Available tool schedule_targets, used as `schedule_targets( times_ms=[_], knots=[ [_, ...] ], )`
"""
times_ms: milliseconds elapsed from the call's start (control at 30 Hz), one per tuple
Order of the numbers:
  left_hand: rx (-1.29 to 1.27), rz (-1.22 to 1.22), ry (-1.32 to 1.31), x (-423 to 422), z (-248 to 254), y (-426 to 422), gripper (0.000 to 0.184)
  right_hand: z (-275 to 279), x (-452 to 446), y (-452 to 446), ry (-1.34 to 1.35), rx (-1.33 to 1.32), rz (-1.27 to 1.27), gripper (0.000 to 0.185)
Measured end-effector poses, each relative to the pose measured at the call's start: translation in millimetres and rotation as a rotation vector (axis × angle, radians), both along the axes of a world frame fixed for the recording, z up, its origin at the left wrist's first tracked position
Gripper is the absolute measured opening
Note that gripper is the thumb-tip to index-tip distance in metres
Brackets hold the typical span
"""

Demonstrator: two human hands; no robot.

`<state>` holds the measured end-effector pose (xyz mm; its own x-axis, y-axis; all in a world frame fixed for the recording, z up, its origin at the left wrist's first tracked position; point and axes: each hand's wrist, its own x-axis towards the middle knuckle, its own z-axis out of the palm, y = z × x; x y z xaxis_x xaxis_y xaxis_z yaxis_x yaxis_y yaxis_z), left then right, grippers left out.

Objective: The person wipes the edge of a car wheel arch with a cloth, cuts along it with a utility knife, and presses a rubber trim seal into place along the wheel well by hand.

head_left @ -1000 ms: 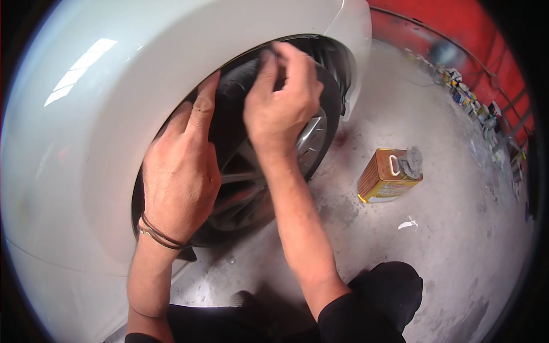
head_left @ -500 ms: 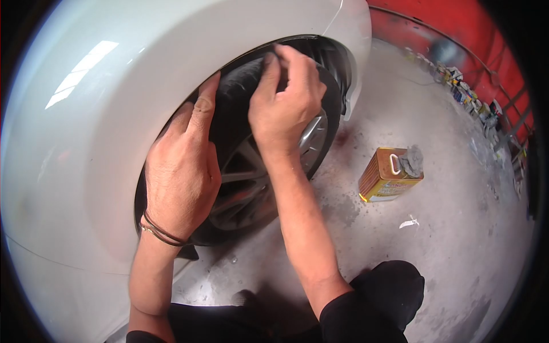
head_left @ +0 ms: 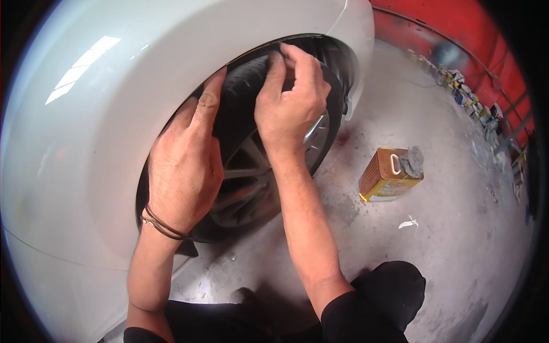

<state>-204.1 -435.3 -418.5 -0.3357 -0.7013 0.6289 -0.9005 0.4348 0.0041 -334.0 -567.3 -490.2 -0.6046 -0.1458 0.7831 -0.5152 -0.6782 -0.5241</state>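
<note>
A pale car fender [head_left: 120,143] curves around a dark tire [head_left: 237,106] with a spoked wheel rim [head_left: 246,160]. My left hand [head_left: 186,166] lies along the wheel arch, its index finger stretched out with the tip at the lip. Its other fingers go partly out of sight behind that edge. Farther up the arch, my right hand [head_left: 294,97] has thumb and index finger bent together in a pinch by the lip [head_left: 251,50]. Whatever sits between those fingertips is too small or hidden to make out.
A rectangular metal can [head_left: 389,180] with a white handle and a grey wad on top stands on the concrete floor [head_left: 457,217], right of the wheel. A white scrap [head_left: 408,222] lies near it. Assorted clutter [head_left: 469,100] lines a red surface [head_left: 457,26]. My knee [head_left: 394,291] is below.
The view has shifted slightly. Both hands show a little farther right in the picture, still at the arch edge, and the right fingers have moved only slightly.
</note>
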Motion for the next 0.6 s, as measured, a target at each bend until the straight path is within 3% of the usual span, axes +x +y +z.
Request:
schedule_targets(
  times_ms=[233, 433, 600],
  knots=[
    [-0.026, -0.017, -0.027, 1.8, 1.8, -0.1, 0.103, 0.0, -6.4, -0.7, -0.131, 0.083, 0.125, 0.015],
    [0.035, -0.016, -0.017, 3.5, 1.4, 1.7, 0.103, -1.0, 11.1, 2.8, 0.016, 0.009, -0.041, 0.016],
    [0.011, -0.034, -0.031, 3.2, 3.3, 0.3, 0.104, 0.1, 4.3, 3.8, -0.194, 0.047, 0.1, 0.016]
  ],
)
